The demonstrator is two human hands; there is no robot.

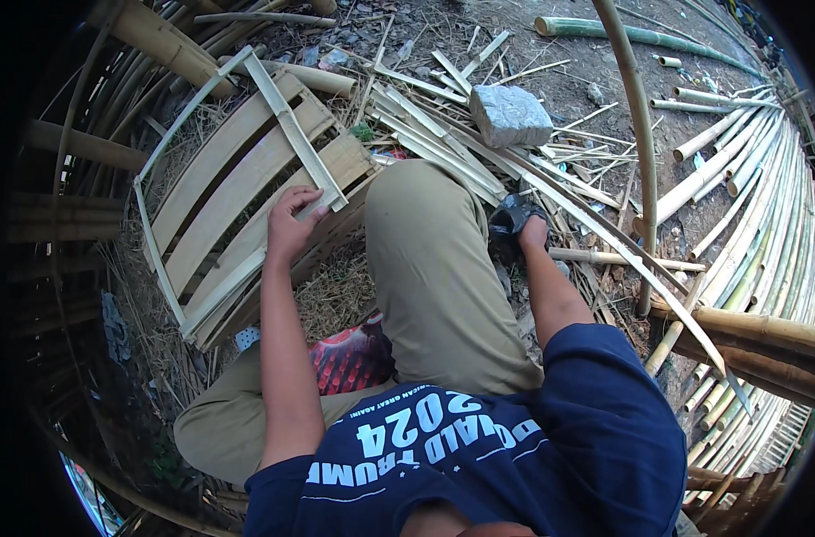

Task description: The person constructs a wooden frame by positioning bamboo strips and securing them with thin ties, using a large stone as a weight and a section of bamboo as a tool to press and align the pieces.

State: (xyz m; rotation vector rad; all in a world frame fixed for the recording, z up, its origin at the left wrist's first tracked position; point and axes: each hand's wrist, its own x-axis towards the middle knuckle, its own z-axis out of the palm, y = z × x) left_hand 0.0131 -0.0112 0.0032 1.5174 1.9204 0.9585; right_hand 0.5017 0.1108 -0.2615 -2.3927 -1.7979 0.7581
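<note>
My left hand (291, 222) pinches the lower end of a pale, flat bamboo strip (288, 121) between thumb and fingers. Sharp bends make the strip into an angular frame, which lies over a low slatted wooden platform (237, 161) at my left. Beyond my raised knee, my right hand (531, 234) is at a crumpled black covering (512, 215), low beside the bamboo scraps. That covering hides my right fingers, and I cannot make out whether it is a glove or something held.
A pale stone block (512, 116) sits ahead among split bamboo pieces (425, 134). A long curved strip (640, 259) runs past my right arm. An upright pole (640, 134) stands at right, near many bamboo poles (765, 215). A thick horizontal bamboo (756, 331) is close at right.
</note>
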